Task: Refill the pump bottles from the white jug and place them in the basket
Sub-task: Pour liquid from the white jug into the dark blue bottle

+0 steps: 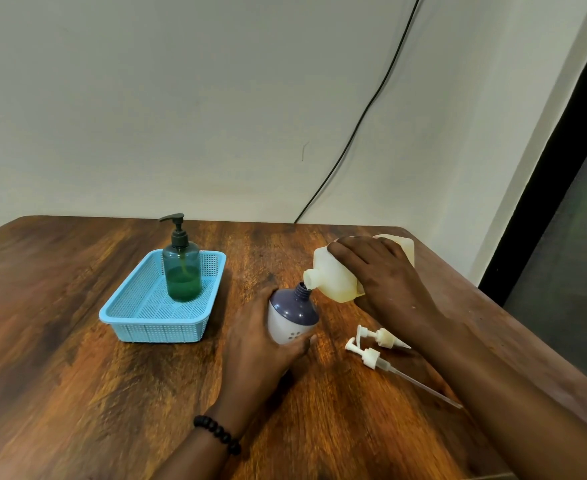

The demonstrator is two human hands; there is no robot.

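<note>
My right hand (382,271) grips the white jug (337,277), tipped so its spout meets the open neck of a purple-and-white bottle (294,315). My left hand (257,344) is wrapped around that bottle and holds it on the table. A dark green pump bottle (181,268), part full of green liquid with its pump fitted, stands upright in the blue basket (146,327). Two white pump heads lie on the table by my right wrist: a short one (382,336) and one with a long tube (375,358).
The wooden table (77,393) ends at a wall behind and drops off along its right edge. A black cable (354,126) hangs down the wall to the table's back edge. A dark panel (569,202) stands at the right.
</note>
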